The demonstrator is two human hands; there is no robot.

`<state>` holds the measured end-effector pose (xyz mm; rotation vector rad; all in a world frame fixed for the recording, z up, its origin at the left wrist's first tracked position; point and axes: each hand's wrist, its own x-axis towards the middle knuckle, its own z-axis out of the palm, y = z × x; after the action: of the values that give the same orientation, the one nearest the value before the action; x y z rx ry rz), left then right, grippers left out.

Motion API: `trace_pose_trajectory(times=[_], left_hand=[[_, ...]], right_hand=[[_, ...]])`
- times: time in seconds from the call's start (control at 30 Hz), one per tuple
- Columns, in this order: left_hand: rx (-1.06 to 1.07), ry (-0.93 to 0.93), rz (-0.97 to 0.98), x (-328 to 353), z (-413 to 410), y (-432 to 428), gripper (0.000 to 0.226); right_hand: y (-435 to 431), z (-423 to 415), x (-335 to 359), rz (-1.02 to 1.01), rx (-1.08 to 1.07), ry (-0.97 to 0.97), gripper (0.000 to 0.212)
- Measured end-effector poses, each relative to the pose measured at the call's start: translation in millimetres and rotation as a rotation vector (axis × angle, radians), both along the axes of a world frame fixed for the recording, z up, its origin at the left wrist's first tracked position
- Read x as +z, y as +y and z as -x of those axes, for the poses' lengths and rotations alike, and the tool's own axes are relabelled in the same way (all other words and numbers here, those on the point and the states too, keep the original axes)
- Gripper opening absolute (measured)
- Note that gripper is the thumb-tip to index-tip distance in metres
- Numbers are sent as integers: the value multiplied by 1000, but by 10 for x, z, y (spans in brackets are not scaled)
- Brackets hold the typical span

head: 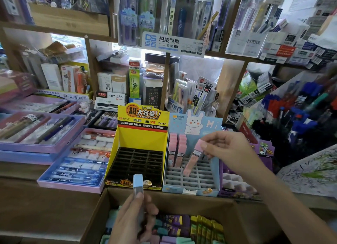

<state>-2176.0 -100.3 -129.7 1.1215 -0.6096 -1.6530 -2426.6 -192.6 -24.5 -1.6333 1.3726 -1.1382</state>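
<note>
- The right hand [228, 150] is pinching a pink lead case [194, 156] near its cap, between the thumb and the fingertips, with the remaining fingers curling loosely behind.
- The pink lead case is hanging tilted, its lower end pointing down and to the left over the grey slot grid of the blue display box [189, 191]. I cannot tell whether the tip is touching the grid.
- The left hand [133, 218] is gripping a blue lead case [138, 184] — the thumb is lying along its front and the fingers are wrapping round behind.
- The blue lead case is standing upright with its pale cap on top, above the near rim of the cardboard box [182, 198] and in front of the yellow display box [142, 136].
- A row of pink cases [177, 149] is standing in the back left slots of the blue display box, just beside the case that the right hand is holding.
- The cardboard box is holding packs in teal, purple and green — they are lying close together below the left hand.
- Purple pen trays [78, 163] are lying on the counter to the left of the yellow display box.
</note>
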Motion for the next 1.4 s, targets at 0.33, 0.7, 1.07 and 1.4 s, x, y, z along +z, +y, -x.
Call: trace_pose_trajectory(times=[0.33,0.7,1.07,1.4], left_hand=[[92,-59,-20,2,42,-42,32],[69,-86,-11,59,63,-30,29],[95,-98,-25,26,45,-39,30],[80,-71,-35,9,20,-52,30]], right_hand=[[-276,206,-13,183,-152,361,4],[-366,267,-62,222,-126,490,4],[-321,35,-41,141,-25,402,9],[-247,-233,-144,126,44,309,9]])
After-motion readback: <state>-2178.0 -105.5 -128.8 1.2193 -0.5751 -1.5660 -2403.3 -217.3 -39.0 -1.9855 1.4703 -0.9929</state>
